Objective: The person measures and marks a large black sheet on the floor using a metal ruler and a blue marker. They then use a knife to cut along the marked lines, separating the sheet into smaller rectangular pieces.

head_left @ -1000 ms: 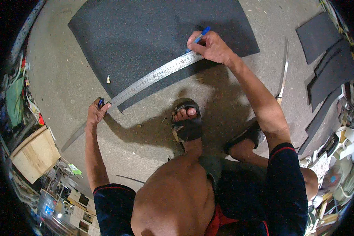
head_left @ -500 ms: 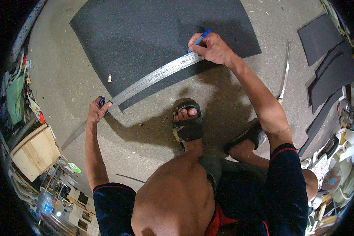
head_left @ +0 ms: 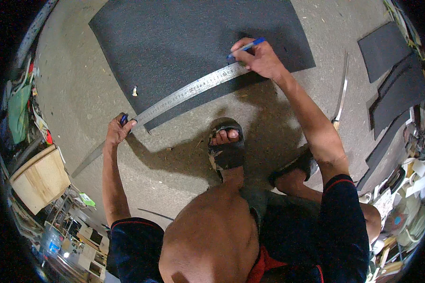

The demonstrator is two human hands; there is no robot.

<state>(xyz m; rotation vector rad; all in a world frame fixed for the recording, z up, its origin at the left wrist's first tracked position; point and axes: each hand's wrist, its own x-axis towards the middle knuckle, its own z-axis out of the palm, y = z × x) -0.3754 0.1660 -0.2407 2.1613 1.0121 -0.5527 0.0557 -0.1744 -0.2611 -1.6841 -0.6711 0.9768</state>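
A dark grey sheet [head_left: 184, 42] lies flat on the concrete floor, with a long steel ruler [head_left: 189, 89] slanting across its near part. My left hand [head_left: 116, 130] is closed on the ruler just off the sheet's left corner; the ruler's left end sticks out beyond it. A small dark blue thing [head_left: 123, 120] also shows in that hand, too covered to name. My right hand [head_left: 267, 62] pinches a blue pen [head_left: 258, 41], its tip near the sheet just above the ruler's edge. The right hand's lower side rests at the ruler's right part.
A long thin knife [head_left: 343, 89] lies on the floor to the right. Farther right are several dark cut pieces [head_left: 385, 52]. My sandalled foot [head_left: 226, 141] stands close below the sheet. A wooden panel [head_left: 39, 179] and clutter line the left side. A pale scrap [head_left: 135, 91] sits on the sheet.
The pen has tipped over to a flatter slant, its back end swinging right. My right hand has shifted slightly right. The left hand still holds the ruler.
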